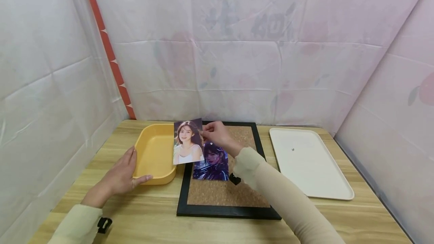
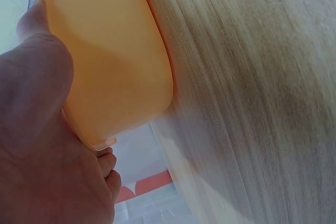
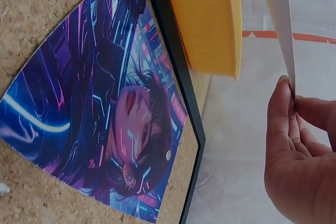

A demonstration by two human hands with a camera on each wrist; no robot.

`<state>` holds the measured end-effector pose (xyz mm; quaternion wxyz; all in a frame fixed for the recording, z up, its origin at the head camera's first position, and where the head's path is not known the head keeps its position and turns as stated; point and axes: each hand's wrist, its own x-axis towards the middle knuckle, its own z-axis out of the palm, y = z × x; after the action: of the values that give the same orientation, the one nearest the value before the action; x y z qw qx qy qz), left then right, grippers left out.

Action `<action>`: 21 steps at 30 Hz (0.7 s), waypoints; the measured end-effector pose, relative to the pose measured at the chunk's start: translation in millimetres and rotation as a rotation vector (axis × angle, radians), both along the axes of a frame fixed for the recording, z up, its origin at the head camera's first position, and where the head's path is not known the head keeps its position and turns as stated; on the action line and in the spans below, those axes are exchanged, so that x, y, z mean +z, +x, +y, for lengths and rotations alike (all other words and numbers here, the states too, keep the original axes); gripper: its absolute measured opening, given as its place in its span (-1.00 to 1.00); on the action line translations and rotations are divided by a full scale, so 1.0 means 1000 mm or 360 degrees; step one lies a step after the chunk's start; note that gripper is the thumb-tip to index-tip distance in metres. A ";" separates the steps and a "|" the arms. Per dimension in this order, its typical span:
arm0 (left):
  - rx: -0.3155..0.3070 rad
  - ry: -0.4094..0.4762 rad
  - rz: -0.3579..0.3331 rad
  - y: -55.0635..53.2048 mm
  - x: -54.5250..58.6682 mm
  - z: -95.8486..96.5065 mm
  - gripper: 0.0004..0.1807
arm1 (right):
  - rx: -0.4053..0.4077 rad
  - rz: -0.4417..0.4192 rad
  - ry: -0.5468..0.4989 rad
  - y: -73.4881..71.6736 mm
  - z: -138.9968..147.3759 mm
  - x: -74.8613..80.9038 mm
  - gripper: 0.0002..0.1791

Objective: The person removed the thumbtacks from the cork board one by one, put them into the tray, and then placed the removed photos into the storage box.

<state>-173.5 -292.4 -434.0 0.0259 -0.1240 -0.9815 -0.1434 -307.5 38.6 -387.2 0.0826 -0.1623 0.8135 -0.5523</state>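
My right hand [image 1: 218,133] pinches a photo print [image 1: 186,150] by its right edge between thumb and fingers. The print shows a long-haired person in a white top; the right wrist view gives it almost edge-on. It overlaps the right side of a yellow tray [image 1: 154,161] in the head view. Around that tray's near left corner my left hand [image 1: 120,174] holds on, thumb along the front and fingers at the left side. Below the right hand, a dark blue and purple picture [image 3: 105,98] lies on a cork board [image 1: 230,197], a pale pin [image 3: 168,155] near its top edge.
The cork board has a black frame [image 1: 230,212]. At the right stands a white tray [image 1: 315,172] with a small dark thing [image 1: 293,149] on it. Pale printed curtains [image 1: 237,67] enclose the wooden table [image 1: 145,217] behind and at the sides.
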 end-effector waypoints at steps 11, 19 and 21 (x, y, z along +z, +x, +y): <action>-0.0006 0.0058 0.0085 -0.002 -0.007 -0.002 0.31 | 0.0043 0.0016 -0.0072 0.002 -0.018 -0.004 -0.85; 0.0023 -0.0017 -0.0005 -0.001 0.001 0.000 0.32 | 0.0046 -0.0005 -0.0099 0.003 -0.036 -0.009 -0.85; 0.0018 -0.0016 -0.0006 0.000 0.000 0.001 0.32 | 0.0036 -0.0018 -0.0103 0.005 -0.038 -0.010 -0.86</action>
<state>-173.7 -291.6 -433.5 0.0243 -0.1185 -0.9830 -0.1384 -302.6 0.2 -397.2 0.0882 -0.1710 0.7928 -0.5783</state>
